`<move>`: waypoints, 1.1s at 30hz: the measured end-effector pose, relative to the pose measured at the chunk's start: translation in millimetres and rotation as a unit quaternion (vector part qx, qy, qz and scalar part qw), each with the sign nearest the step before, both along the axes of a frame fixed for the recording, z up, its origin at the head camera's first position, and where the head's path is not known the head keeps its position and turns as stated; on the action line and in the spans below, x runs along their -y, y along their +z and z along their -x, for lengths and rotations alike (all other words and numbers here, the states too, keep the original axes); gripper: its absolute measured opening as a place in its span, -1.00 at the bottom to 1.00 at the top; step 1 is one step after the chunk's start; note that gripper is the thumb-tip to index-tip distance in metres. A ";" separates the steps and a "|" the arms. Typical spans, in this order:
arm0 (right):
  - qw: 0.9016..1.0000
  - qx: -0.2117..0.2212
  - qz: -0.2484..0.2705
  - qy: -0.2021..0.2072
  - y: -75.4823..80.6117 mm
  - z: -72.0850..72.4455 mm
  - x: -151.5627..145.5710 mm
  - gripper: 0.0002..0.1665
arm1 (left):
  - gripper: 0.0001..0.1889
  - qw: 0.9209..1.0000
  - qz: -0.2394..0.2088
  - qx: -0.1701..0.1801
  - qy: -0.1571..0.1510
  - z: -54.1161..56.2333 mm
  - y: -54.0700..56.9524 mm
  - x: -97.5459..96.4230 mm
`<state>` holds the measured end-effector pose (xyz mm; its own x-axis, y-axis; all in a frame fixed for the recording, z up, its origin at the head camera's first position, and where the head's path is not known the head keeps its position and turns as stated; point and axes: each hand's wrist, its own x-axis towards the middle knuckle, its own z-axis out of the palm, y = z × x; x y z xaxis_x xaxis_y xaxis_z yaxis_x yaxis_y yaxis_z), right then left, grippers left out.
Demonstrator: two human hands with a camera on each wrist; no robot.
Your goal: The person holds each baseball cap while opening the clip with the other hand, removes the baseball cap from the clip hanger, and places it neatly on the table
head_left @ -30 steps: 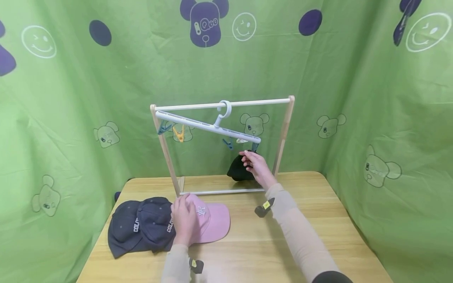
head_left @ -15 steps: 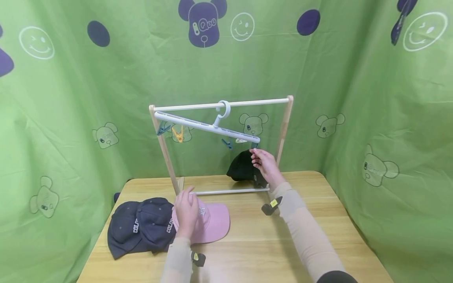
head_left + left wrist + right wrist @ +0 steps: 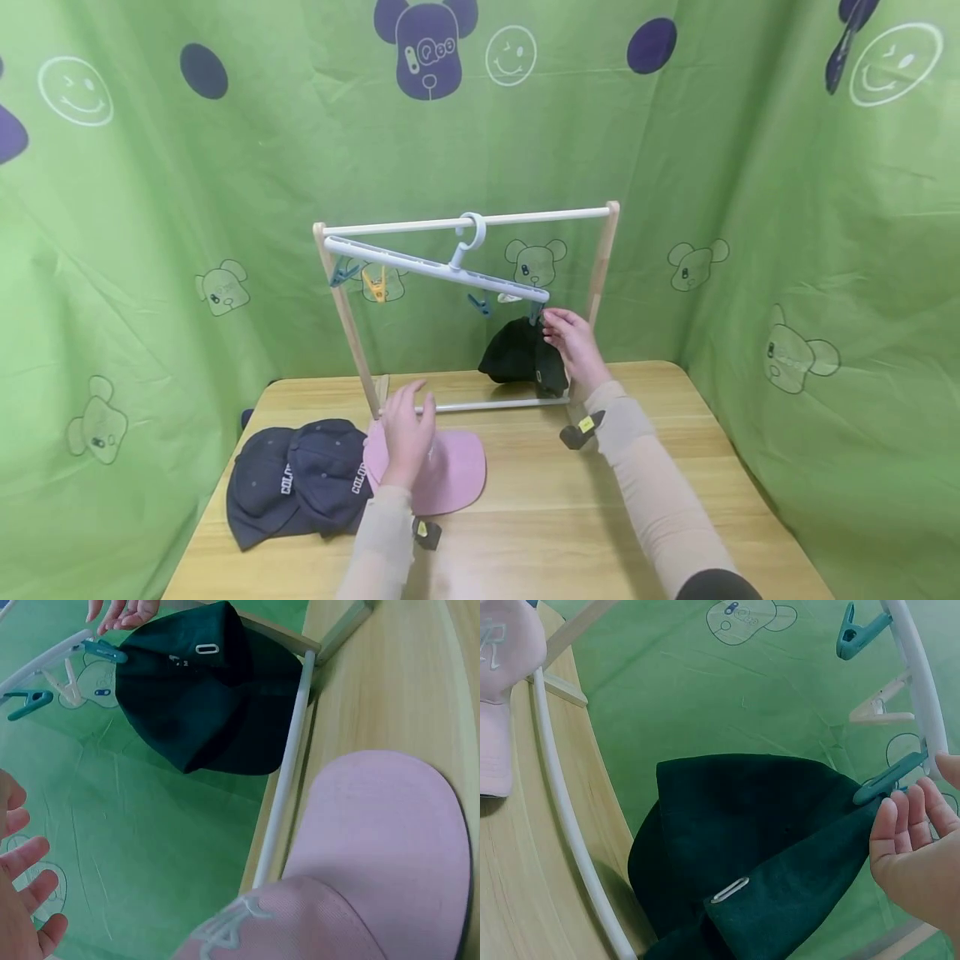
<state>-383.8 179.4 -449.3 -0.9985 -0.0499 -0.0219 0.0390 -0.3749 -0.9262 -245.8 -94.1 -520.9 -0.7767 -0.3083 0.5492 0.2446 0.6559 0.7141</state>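
A dark baseball cap (image 3: pixel 517 354) hangs from a blue-green clip (image 3: pixel 889 778) at the low right end of a tilted pale hanger (image 3: pixel 435 267). My right hand (image 3: pixel 576 343) is just right of that clip, its fingers loosely bent; in the right wrist view thumb and fingers are apart with nothing pinched between them. On the table lies a pink cap (image 3: pixel 459 473), brim to the right. Above its crown my left hand (image 3: pixel 407 435) is raised, fingers spread and holding nothing. The left wrist view shows the pink brim (image 3: pixel 382 825) and the dark cap beyond it.
The hanger hooks over the top bar (image 3: pixel 547 216) of a wooden rack. Other clips dangle from it, including a yellow one (image 3: pixel 375 286) and a white one (image 3: pixel 883 705). Two navy caps (image 3: pixel 326 475) overlap left of the pink cap. Green curtain surrounds the table (image 3: pixel 570 533).
My right hand has drawn back to the right from the clip, showing more of the hanging cap. My left hand has lifted off the pink cap and shifted slightly right.
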 end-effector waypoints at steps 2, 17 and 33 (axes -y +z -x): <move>1.000 0.001 -0.015 -0.008 0.6 0.5 0.0 -0.93 | -0.68 1.000 0.004 0.010 -0.007 1.4 2.6 -2.1; 0.991 -0.001 -0.128 -0.045 -2.9 10.8 2.6 -0.38 | -0.64 0.997 0.018 0.062 -0.036 9.9 5.5 -16.8; 0.987 0.002 -0.161 -0.024 0.5 18.1 10.7 -0.30 | -0.60 0.994 0.026 0.080 -0.069 15.4 2.5 -32.7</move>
